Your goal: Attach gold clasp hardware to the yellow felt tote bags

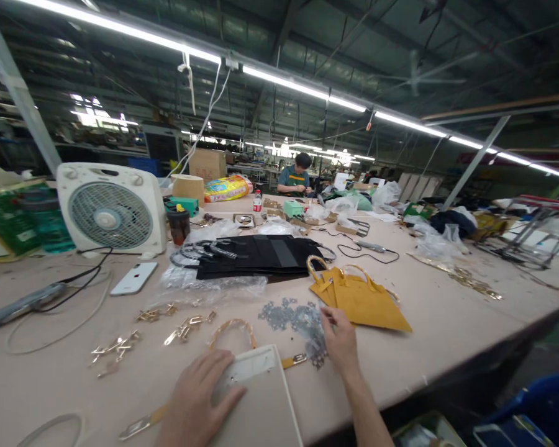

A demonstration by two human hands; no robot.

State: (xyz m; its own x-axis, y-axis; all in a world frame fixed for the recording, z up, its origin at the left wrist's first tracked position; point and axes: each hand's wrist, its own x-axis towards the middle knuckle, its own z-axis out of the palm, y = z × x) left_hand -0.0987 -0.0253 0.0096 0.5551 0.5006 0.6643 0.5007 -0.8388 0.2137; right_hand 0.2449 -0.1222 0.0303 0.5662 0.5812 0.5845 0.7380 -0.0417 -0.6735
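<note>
My left hand (205,391) lies with fingers stretched and thumb spread on a pale, flat, stiff piece (261,397) at the near edge of the table. An amber loop handle (233,324) and a yellow strap with a metal buckle (300,359) stick out from under it. My right hand (339,338) has its fingers pinched together beside a pile of small grey metal plates (293,316); what they hold, if anything, is hidden. Just beyond it lie mustard-yellow handbag pieces (368,298) with handles. Gold metal fittings (186,328) sit in small heaps on the left.
Black bag pieces (265,254) lie stacked on plastic wrap. A white fan (112,208), a phone (134,279) and a corded grey tool (23,307) are on the left. Another corded tool (371,246) lies farther back. A co-worker (294,177) sits at the far end.
</note>
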